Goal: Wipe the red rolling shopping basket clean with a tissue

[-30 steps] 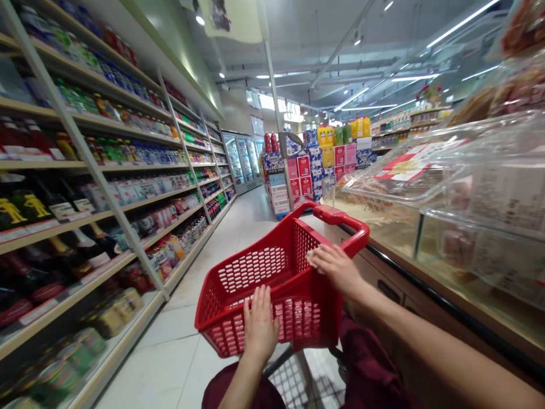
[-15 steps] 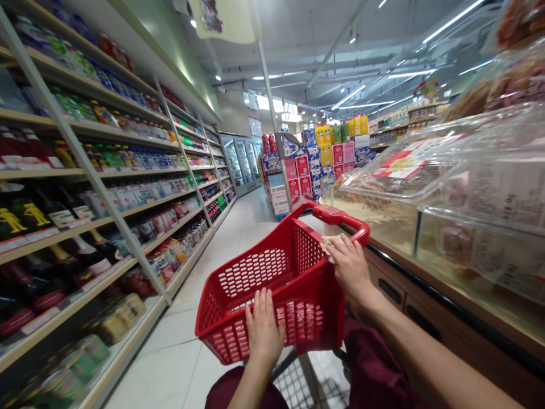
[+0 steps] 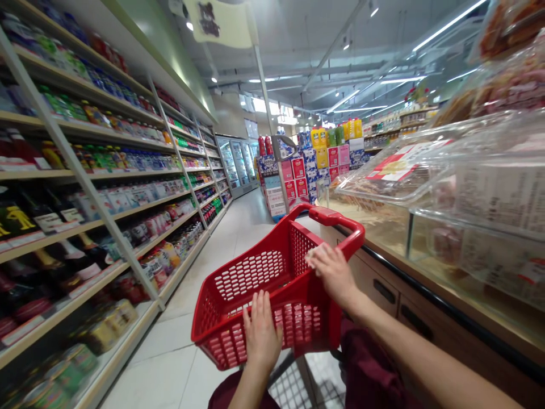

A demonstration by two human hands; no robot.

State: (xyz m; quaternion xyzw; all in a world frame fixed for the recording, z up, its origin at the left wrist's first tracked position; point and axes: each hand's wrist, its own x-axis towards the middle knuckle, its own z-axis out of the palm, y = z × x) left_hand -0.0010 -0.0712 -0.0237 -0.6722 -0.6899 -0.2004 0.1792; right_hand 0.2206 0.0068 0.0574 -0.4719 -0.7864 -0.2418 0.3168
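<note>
A red plastic shopping cart with perforated sides stands in front of me, its handle bar at the far right end. Over the rim of its near side lie the fingers of my left hand, with the thumb against the outer wall, holding the basket. My right hand is closed on a crumpled whitish cloth, pressed on the upper rim near the handle. Part of the cloth is hidden under the fingers.
Shelves of bottles and cans line the left side. On my right is a wooden counter with stacked clear plastic food packs. Stacked drink cartons stand ahead, and glass-door fridges farther back.
My right hand has slid with the cloth along the cart's rim, leftward and slightly down, away from the handle. My left hand stays in place on the near side.
</note>
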